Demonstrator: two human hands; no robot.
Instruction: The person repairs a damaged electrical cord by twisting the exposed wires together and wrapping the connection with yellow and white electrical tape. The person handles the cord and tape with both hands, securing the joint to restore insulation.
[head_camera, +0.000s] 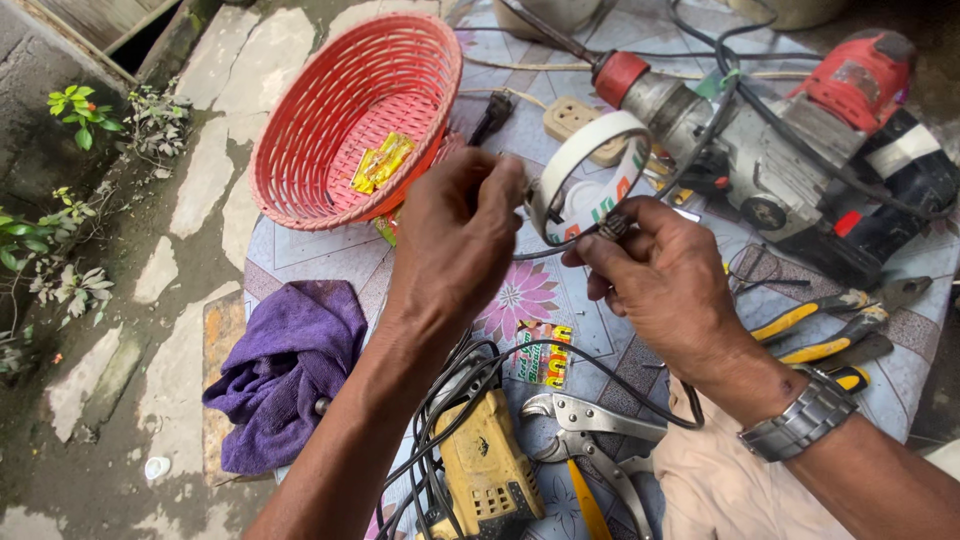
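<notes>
Head view: both hands work above a patterned table (300, 250) crowded with tools. The left hand (455, 235) is curled, its fingertips pinching one end of a thin black cable (545, 250). The right hand (655, 270) pinches the same cable a short way along, at a small dark fitting between thumb and forefinger. A roll of white tape (585, 160) hangs between and just above the two hands, its loose printed tail trailing down toward the cable; whether either hand grips the roll itself cannot be told.

Surroundings, relative to the hands:
- Beyond the right hand: a red-and-grey rotary hammer drill (790, 140), lying on its side.
- Beyond the left hand: a tilted red plastic basket (340, 110) holding a yellow wrapper.
- Near side of the right hand: yellow-handled pliers (830, 330).
- Below both hands: locking pliers (585, 430) and a yellow power tool (485, 470) wrapped in black cord.
- Left of the left forearm: a purple cloth (290, 360) at the table edge.

Hazards, as judged from this position:
- The tape tail is loose and adhesive. If cable tension drops, the tail may fold onto itself or stick to a finger.
- The roll appears lightly supported. A slip would drop it among the tools below.
- The cable continues down into the cord bundle by the yellow tool. A pull could snag there and jerk the pinched section free.
- The basket rests tilted, so a knock could roll it off the table.
</notes>
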